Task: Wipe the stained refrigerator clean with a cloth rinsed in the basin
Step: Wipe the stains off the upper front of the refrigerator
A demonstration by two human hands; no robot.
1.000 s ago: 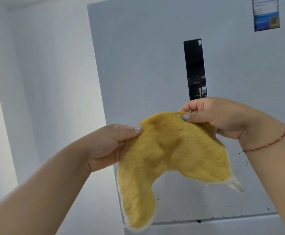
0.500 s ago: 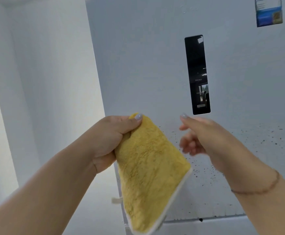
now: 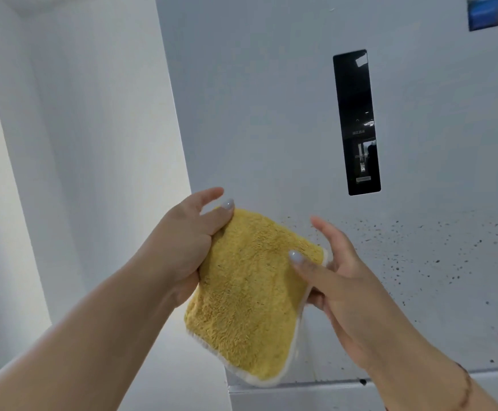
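Note:
A fluffy yellow cloth (image 3: 250, 295) with a white edge hangs folded in front of the pale grey refrigerator door (image 3: 271, 114). My left hand (image 3: 182, 247) grips its upper left corner between thumb and fingers. My right hand (image 3: 331, 271) holds the cloth's right edge, thumb on the front and fingers behind. Many small dark specks (image 3: 414, 250) are spattered over the lower right part of the door, to the right of both hands. No basin is in view.
A tall black display panel (image 3: 356, 123) sits on the door above the specks. A blue magnet or sticker (image 3: 492, 10) is at the top right. A white wall (image 3: 78, 143) stands left of the refrigerator. The seam to the lower door (image 3: 360, 381) runs below the cloth.
A second ago both hands held the cloth spread out. My right hand then let go while the cloth hung folded from my left hand. Now my right hand is back on its right edge.

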